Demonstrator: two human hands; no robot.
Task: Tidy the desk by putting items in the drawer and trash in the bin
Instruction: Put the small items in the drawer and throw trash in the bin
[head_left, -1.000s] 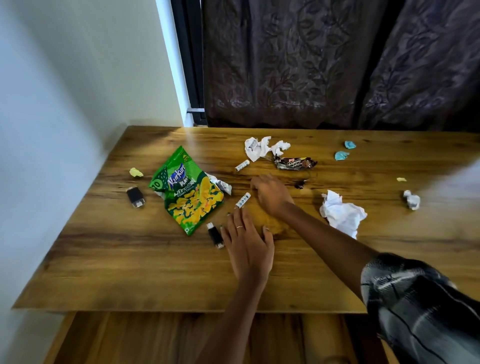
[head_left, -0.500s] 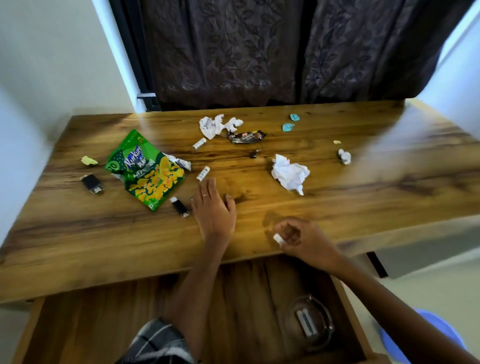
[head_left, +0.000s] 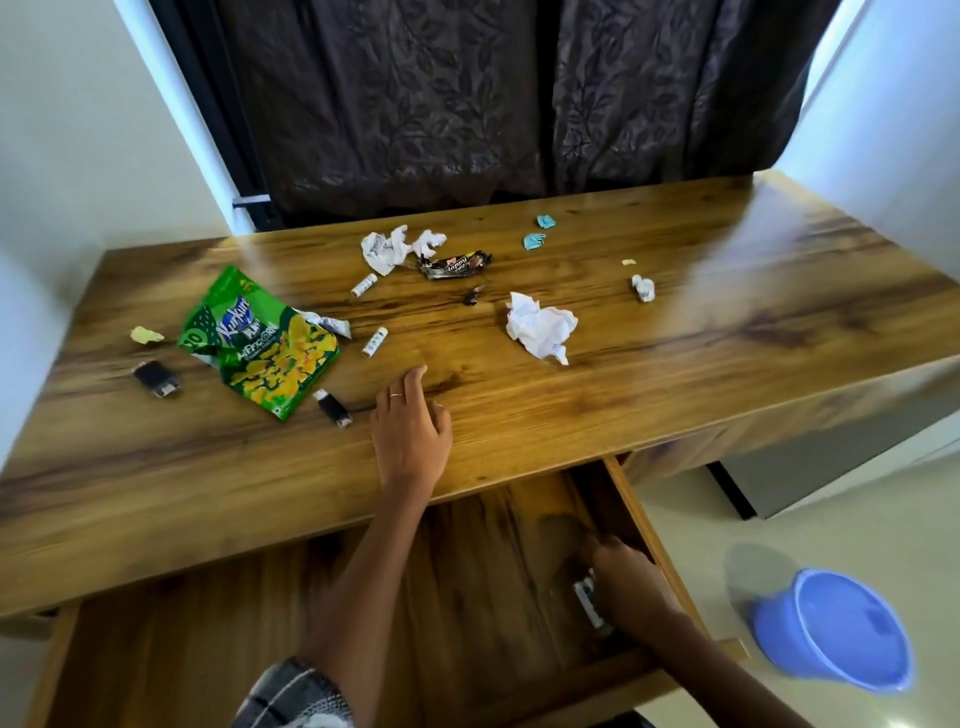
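My left hand (head_left: 410, 431) rests flat on the wooden desk (head_left: 623, 395), fingers straight, between a black USB stick (head_left: 332, 408) and bare wood. My right hand (head_left: 628, 582) reaches down into the right end of the open drawer (head_left: 647, 525), its fingers hidden. White batteries (head_left: 589, 605) show just left of it in a blurred dish; whether the hand grips one is unclear. On the desk lie a green snack bag (head_left: 260, 343), two white batteries (head_left: 375, 341) (head_left: 363, 285), a second USB stick (head_left: 156, 378), crumpled paper (head_left: 540, 327) and a chocolate wrapper (head_left: 457, 264).
A blue bin (head_left: 836, 629) stands on the floor to the right of the drawer. More scraps lie further back: white paper (head_left: 395, 247), blue bits (head_left: 534, 240), a small white ball (head_left: 643, 287), a yellow scrap (head_left: 147, 335). Dark curtains hang behind the desk.
My right hand picked a small white battery off the desk, carried it past the front edge and went down into the drawer's right end. My left hand stayed on the desk.
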